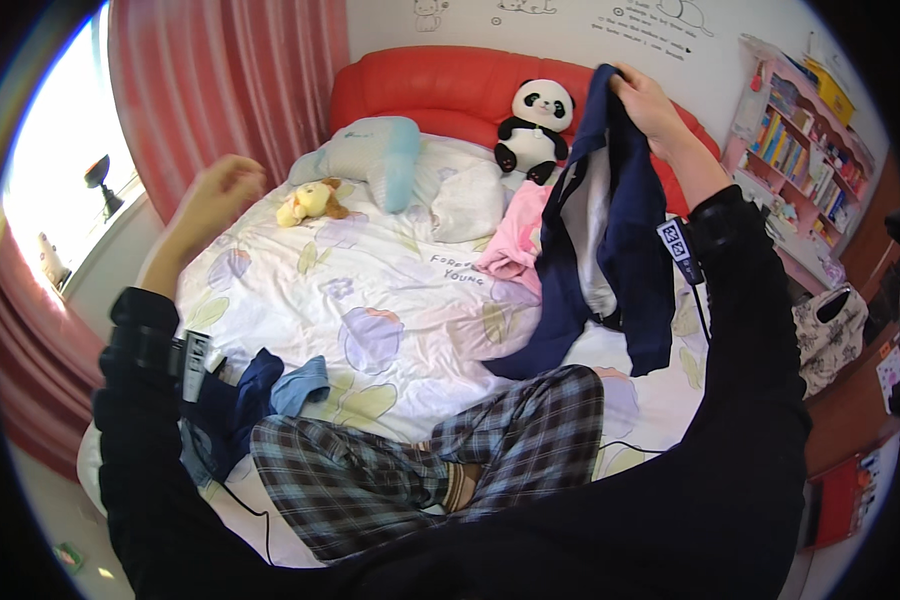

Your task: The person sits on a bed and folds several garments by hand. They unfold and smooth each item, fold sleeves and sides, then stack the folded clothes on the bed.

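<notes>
My right hand [647, 102] is raised at the upper right, its fingers closed on the top edge of a navy jacket [638, 235]. The jacket hangs down lengthwise, its pale lining showing, and its lower parts rest on the bed. My left hand [224, 188] is up on the left side, away from the jacket. Nothing is in it; its fingers are loosely bent, apart and a little blurred. Behind the hanging jacket lies a pink garment [515, 240], partly covered by it. A white cloth [468, 203] lies just beyond.
On the flowered bed sheet [280, 300] lie a blue-grey pillow [365, 150], a yellow and brown plush toy [312, 203] and, by my left knee, dark and light blue clothes [255, 390]. A panda plush [533, 130] leans on the red headboard [420, 90]. My crossed legs [530, 430] fill the near middle.
</notes>
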`<move>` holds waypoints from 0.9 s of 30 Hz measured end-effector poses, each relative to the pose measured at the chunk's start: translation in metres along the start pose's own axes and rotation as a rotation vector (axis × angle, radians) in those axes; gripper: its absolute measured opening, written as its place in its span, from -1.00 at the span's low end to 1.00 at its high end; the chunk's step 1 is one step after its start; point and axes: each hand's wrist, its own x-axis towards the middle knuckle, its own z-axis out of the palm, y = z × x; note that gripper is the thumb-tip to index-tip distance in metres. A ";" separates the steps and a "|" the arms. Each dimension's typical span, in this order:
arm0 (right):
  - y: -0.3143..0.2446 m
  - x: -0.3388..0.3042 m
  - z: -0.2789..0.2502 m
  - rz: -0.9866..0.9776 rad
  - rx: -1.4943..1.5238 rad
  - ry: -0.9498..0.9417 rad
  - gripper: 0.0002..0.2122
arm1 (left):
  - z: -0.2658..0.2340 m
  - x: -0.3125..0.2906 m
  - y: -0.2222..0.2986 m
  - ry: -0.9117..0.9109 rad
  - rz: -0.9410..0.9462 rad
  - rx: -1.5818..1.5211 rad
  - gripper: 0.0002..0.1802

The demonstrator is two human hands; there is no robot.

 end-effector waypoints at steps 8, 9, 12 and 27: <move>-0.060 0.004 0.016 -0.110 0.253 -0.042 -0.79 | 0.204 -0.015 0.081 -0.353 0.232 -0.305 -0.01; -0.066 0.006 0.018 -0.111 0.224 -0.005 -0.79 | 0.221 -0.019 0.093 -0.330 0.286 -0.326 0.03; -0.078 0.013 0.022 -0.163 0.183 0.098 -0.78 | 0.244 -0.013 0.105 -0.189 0.195 -0.301 -0.50; -0.047 0.046 -0.011 -0.318 -0.282 -0.023 -0.75 | -0.050 0.054 0.044 0.557 0.248 0.057 -0.73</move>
